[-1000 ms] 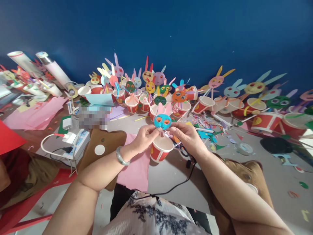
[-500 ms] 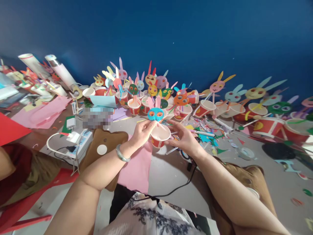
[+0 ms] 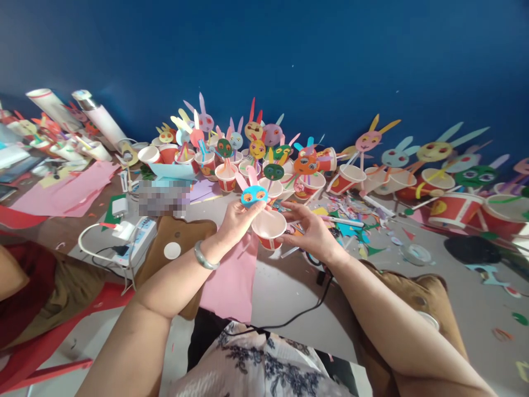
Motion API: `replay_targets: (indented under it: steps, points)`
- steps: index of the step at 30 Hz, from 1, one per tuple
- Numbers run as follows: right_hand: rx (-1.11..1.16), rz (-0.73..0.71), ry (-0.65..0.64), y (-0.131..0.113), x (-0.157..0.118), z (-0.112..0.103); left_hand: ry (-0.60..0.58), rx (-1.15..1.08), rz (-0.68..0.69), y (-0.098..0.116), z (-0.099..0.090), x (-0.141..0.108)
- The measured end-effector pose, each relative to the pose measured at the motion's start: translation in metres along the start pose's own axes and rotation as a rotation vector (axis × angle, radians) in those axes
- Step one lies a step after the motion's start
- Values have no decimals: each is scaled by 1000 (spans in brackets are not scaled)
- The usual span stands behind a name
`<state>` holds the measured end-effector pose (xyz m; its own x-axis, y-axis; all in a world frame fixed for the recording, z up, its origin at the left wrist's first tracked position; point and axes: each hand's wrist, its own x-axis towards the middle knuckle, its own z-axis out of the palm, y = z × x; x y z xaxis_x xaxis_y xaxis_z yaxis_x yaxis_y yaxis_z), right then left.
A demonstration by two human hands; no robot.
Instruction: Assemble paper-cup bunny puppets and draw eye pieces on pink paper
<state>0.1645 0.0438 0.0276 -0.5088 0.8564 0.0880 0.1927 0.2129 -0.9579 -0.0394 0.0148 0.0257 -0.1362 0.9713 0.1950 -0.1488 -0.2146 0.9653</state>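
While the left hand (image 3: pixel 239 219) pinches the blue rabbit head (image 3: pixel 254 197) at its lower edge, thumb in front, the right hand (image 3: pixel 316 231) is at the right side of the paper cup (image 3: pixel 270 225), fingers spread and curved, thumb and forefinger parted. Contact of the right fingertips with the cup wall is hard to confirm at this size. Head: flat oval of bright blue paper, orange eyes, two long tapered pink ears; located at the cup's upper left rim. Cup: round-mouthed, tapering, white inside, red outside. A smooth, glossy bangle circles the left wrist. Pink paper (image 3: pixel 231 281) lies flat on the grey table (image 3: pixel 289 298); thin, angular paper scraps (image 3: pixel 359 231) lie beyond the right hand.

Versus half a second earlier: head shifted leftward relative to the cup, ears now leaning left; right hand nearly unchanged.
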Motion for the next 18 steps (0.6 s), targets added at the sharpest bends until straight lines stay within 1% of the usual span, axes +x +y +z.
replay_targets:
  steps: [5, 10, 13, 18]
  points:
    - [-42, -22, -8, 0, -1, 1, 2, 9, -12, 3, 2, -2]
    - [-174, -34, 3, -2, 0, -2, -7, 24, -15, 6, 1, 0]
    - [-242, -43, 4, -5, -1, -5, -42, 53, -11, 8, 0, 0]
    - [-233, -97, -50, -7, -6, -1, -107, 58, -84, 3, 1, -3]
